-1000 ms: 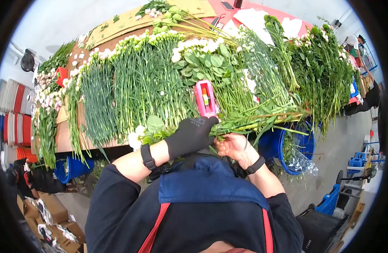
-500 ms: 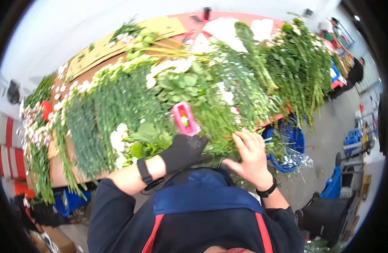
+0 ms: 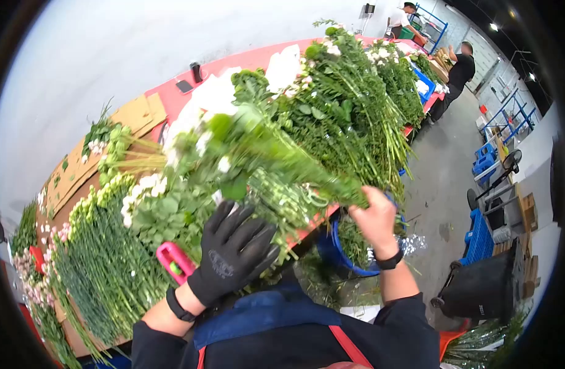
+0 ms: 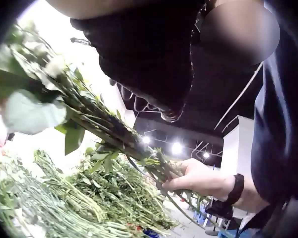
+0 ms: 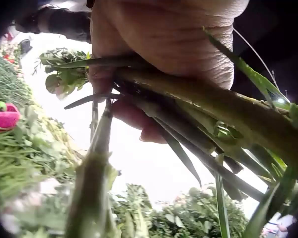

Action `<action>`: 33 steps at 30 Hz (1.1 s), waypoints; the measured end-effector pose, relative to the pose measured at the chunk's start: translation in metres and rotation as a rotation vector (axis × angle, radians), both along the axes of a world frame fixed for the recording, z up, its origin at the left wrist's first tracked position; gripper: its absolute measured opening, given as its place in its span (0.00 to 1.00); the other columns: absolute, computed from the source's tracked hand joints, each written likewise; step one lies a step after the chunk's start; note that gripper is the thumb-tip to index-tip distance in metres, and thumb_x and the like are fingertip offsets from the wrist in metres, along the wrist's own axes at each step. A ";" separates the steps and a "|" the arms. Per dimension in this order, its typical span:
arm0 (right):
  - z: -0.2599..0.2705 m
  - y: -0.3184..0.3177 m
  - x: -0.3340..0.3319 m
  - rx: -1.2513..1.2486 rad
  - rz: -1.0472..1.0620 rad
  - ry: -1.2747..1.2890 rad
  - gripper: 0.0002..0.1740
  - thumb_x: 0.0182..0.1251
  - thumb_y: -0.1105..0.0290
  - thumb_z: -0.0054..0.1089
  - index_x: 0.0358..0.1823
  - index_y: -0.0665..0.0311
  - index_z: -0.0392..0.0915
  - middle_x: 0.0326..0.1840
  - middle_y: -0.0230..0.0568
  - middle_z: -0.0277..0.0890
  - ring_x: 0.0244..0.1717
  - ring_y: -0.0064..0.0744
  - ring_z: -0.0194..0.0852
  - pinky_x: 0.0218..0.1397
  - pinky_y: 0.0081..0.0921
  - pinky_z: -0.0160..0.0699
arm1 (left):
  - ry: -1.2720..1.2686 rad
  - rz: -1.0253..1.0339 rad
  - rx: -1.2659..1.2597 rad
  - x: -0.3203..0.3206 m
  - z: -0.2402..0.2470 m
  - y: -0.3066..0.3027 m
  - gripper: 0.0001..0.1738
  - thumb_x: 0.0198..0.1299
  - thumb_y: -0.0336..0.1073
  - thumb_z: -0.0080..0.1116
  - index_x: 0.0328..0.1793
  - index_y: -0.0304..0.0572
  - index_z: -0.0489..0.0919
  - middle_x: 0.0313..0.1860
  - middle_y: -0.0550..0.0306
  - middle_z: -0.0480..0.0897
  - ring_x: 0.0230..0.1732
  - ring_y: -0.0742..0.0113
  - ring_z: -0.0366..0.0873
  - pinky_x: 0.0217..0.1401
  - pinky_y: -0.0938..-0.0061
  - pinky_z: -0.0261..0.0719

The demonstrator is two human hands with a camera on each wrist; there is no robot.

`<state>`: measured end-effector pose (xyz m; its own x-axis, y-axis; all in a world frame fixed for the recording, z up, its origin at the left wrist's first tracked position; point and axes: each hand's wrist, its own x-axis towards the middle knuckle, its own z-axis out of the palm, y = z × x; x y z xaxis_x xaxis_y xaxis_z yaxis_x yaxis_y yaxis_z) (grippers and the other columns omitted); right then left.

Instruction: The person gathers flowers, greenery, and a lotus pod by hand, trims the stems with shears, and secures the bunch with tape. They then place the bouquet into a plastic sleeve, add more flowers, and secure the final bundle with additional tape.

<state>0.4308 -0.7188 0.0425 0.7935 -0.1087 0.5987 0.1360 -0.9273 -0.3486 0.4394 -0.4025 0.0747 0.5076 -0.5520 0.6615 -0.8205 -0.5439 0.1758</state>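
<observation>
My bare right hand (image 3: 376,221) grips a bunch of flowers (image 3: 276,154) by its stem ends, and the blooms point away to the upper left. The bunch is raised over the table and blurred in the head view. In the right wrist view, the fingers wrap round thick green stems (image 5: 203,99). My left hand (image 3: 233,252), in a black glove, has its fingers spread below the bunch and holds nothing. Beside its wrist, a pink tape dispenser (image 3: 172,261) lies on the stems. The left wrist view shows the bunch (image 4: 104,124) passing beneath the glove.
Rows of cut flowers (image 3: 110,264) cover the table's left side, with leafy bundles (image 3: 344,111) further right. A blue bin (image 3: 341,249) stands below the table edge. Cardboard (image 3: 104,147) and a phone (image 3: 184,86) lie at the back. Two people (image 3: 460,71) stand at the far end.
The left hand has let go of the bunch and spread its fingers. My right hand, open half a second ago, now grips the stems and has raised the bunch. The head view has turned right.
</observation>
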 end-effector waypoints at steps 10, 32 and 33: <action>0.070 -0.272 0.244 0.203 -0.276 0.128 0.22 0.51 0.60 0.64 0.46 0.67 0.81 0.38 0.51 0.84 0.39 0.43 0.82 0.46 0.33 0.77 | 0.400 0.251 0.136 0.025 -0.092 -0.050 0.22 0.51 0.38 0.69 0.52 0.43 0.79 0.43 0.51 0.80 0.49 0.50 0.77 0.58 0.53 0.71; -0.020 -0.308 0.354 -0.397 -0.392 0.140 0.36 0.65 0.49 0.59 0.69 0.61 0.65 0.67 0.52 0.68 0.65 0.54 0.66 0.65 0.49 0.66 | 0.646 0.426 0.132 0.029 -0.128 -0.077 0.26 0.55 0.38 0.65 0.61 0.42 0.76 0.43 0.49 0.79 0.47 0.50 0.76 0.52 0.57 0.71; -0.013 -0.295 0.347 -0.446 -0.353 0.089 0.35 0.65 0.51 0.59 0.69 0.61 0.66 0.67 0.52 0.68 0.65 0.54 0.66 0.64 0.49 0.66 | 0.639 0.412 0.112 0.030 -0.129 -0.076 0.25 0.55 0.38 0.65 0.60 0.41 0.76 0.43 0.49 0.79 0.47 0.50 0.76 0.52 0.57 0.72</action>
<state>0.7780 -1.0137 0.0291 0.8042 -0.1281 0.5804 -0.2204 -0.9711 0.0911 0.4689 -0.4786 -0.0543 0.9518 -0.2813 0.1223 -0.3050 -0.8262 0.4736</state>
